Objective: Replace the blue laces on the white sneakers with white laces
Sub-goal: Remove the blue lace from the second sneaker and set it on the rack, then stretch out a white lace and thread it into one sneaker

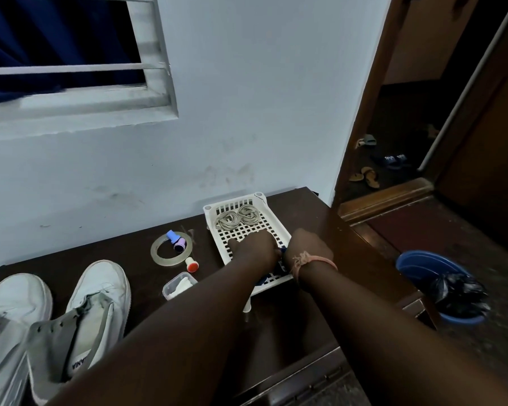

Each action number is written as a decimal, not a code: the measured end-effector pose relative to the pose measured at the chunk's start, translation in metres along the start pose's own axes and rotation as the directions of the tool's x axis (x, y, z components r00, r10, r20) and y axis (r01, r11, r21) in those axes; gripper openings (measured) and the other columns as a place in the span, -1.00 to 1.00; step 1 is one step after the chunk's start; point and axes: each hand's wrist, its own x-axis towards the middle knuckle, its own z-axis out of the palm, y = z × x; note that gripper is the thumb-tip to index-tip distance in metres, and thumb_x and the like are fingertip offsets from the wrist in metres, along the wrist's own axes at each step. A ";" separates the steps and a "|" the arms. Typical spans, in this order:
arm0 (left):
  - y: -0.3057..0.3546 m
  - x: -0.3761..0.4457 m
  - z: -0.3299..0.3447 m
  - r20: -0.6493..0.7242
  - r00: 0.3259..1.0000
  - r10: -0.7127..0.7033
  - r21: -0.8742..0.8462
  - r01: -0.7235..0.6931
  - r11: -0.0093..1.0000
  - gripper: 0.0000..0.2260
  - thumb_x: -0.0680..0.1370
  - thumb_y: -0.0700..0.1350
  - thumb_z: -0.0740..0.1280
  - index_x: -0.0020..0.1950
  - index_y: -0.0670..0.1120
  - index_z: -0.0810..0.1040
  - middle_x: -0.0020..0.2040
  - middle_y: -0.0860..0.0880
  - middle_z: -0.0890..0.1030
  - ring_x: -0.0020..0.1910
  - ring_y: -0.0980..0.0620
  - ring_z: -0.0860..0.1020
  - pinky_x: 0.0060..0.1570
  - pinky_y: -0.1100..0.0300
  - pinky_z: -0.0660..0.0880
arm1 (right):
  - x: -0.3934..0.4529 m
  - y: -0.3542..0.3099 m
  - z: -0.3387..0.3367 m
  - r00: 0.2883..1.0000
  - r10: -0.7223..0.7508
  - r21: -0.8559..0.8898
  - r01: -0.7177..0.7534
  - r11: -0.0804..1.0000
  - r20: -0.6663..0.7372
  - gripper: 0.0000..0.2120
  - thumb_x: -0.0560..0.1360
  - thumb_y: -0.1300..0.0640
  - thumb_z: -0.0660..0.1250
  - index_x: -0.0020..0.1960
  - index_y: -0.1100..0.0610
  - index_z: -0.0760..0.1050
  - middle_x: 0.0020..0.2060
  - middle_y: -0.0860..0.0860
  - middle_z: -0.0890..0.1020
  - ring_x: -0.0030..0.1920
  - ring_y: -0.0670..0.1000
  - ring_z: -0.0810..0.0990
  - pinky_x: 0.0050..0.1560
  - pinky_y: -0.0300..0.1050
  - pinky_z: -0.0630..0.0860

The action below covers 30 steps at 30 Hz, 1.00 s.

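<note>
We take the white slotted tray (266, 200) as our landmark. At its far end lie two coiled white laces (238, 219), side by side and touching; each is a soft, flat bundle, light and limp, and we judge that a coil lifted by a single strand would unravel, so it is best pinched across the whole bundle or taken by a stiff tip, though no tips can be made out here. At the near end of the tray both hands meet over a dark blue lace (282, 249), of which only small patches show between and under them. The left hand (254, 244) lies knuckles up with fingers reaching forward onto the grid; the right hand (310, 244), with a pink thread band at the wrist, is curled downward. Whether either hand actually pinches the blue lace we cannot tell, as the fingertips are hidden. Well to the left of the tray stand the two white sneakers (79, 312), eyelets bare and tongues loose. Between tray and sneakers lie a tape ring (156, 254), a red-capped item (191, 265) and a small clear box (178, 285).
</note>
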 end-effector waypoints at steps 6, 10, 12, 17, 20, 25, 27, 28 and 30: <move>0.003 -0.008 -0.009 0.041 0.998 0.052 0.167 -0.058 0.984 -0.91 0.52 -0.11 0.30 -0.04 -0.01 0.59 -0.09 0.03 0.61 0.15 -0.10 0.59 0.30 -0.18 0.23 | -0.001 -0.010 0.003 0.998 -0.056 -0.083 0.053 0.995 -0.022 -0.78 0.54 0.16 0.28 0.15 0.15 0.58 0.09 0.11 0.66 0.09 0.17 0.66 -0.05 -0.09 0.49; -0.007 -0.008 -0.015 -0.042 0.997 0.059 0.075 -0.055 0.996 -0.84 0.56 -0.08 0.27 0.00 -0.03 0.65 -0.04 0.00 0.68 0.13 -0.10 0.60 0.27 -0.15 0.20 | -0.003 -0.017 0.002 0.997 -0.066 -0.090 0.063 0.994 -0.040 -0.77 0.53 0.18 0.29 0.17 0.14 0.57 0.10 0.10 0.65 0.11 0.17 0.65 -0.01 -0.06 0.52; -0.016 -0.010 -0.018 -0.089 0.994 0.066 0.053 -0.061 0.997 -0.83 0.59 -0.05 0.25 -0.02 -0.01 0.64 -0.03 0.01 0.68 0.13 -0.08 0.59 0.23 -0.12 0.22 | -0.004 -0.019 0.005 0.995 -0.079 -0.080 0.074 0.994 -0.057 -0.78 0.52 0.19 0.29 0.15 0.15 0.56 0.09 0.11 0.65 0.10 0.18 0.65 -0.02 -0.05 0.53; -0.055 -0.009 -0.026 -0.154 0.988 -0.008 -0.081 -0.004 0.997 -0.86 0.50 -0.10 0.24 -0.11 0.04 0.59 -0.03 0.02 0.68 0.11 -0.08 0.60 0.26 -0.16 0.39 | -0.002 -0.039 0.019 0.989 -0.137 0.011 0.138 0.990 -0.056 -0.91 0.46 0.22 0.29 -0.04 0.13 0.53 -0.05 0.13 0.66 0.01 0.19 0.67 -0.10 -0.09 0.54; -0.080 -0.001 -0.032 -0.210 0.976 -0.060 -0.172 0.023 0.985 -0.73 0.52 -0.16 0.28 0.14 0.05 0.65 0.17 -0.03 0.66 0.23 -0.09 0.57 0.26 -0.01 0.47 | 0.007 -0.058 0.033 0.980 -0.184 0.030 0.186 0.982 -0.072 -0.86 0.47 0.20 0.27 -0.02 0.11 0.56 -0.07 0.09 0.66 0.00 0.16 0.66 -0.11 -0.11 0.51; -0.104 0.024 -0.035 -0.241 0.966 -0.088 -0.250 0.026 0.968 -0.61 0.51 -0.26 0.26 0.29 -0.03 0.61 0.30 -0.15 0.57 0.30 -0.07 0.50 0.15 0.19 0.41 | 0.035 -0.079 0.059 0.956 -0.288 0.050 0.290 0.956 -0.057 -0.82 0.50 0.19 0.27 0.08 0.06 0.53 0.00 0.09 0.67 0.07 0.16 0.64 -0.02 -0.06 0.52; -0.108 0.032 -0.035 -0.216 0.971 -0.097 -0.240 0.043 0.970 -0.59 0.50 -0.27 0.24 0.31 -0.03 0.59 0.31 -0.16 0.54 0.31 -0.07 0.49 0.15 0.21 0.38 | 0.047 -0.086 0.068 0.946 -0.321 0.063 0.324 0.944 -0.046 -0.76 0.51 0.18 0.26 0.17 0.05 0.52 0.04 0.09 0.67 0.11 0.15 0.63 0.04 -0.04 0.53; -0.110 0.036 -0.035 -0.211 0.972 -0.101 -0.238 0.049 0.970 -0.59 0.50 -0.26 0.24 0.33 -0.04 0.58 0.31 -0.17 0.53 0.32 -0.08 0.48 0.20 0.20 0.40 | 0.053 -0.090 0.074 0.941 -0.335 0.052 0.337 0.940 -0.040 -0.75 0.52 0.17 0.24 0.18 0.04 0.52 0.06 0.08 0.66 0.12 0.15 0.63 0.07 -0.02 0.55; -0.112 0.043 -0.034 -0.220 0.972 -0.082 -0.235 0.028 0.971 -0.62 0.53 -0.22 0.23 0.32 -0.08 0.58 0.29 -0.20 0.55 0.31 -0.12 0.48 0.25 0.13 0.44 | 0.063 -0.095 0.083 0.936 -0.352 0.006 0.353 0.936 -0.024 -0.77 0.54 0.16 0.21 0.17 0.05 0.52 0.07 0.08 0.66 0.13 0.15 0.63 0.11 0.00 0.56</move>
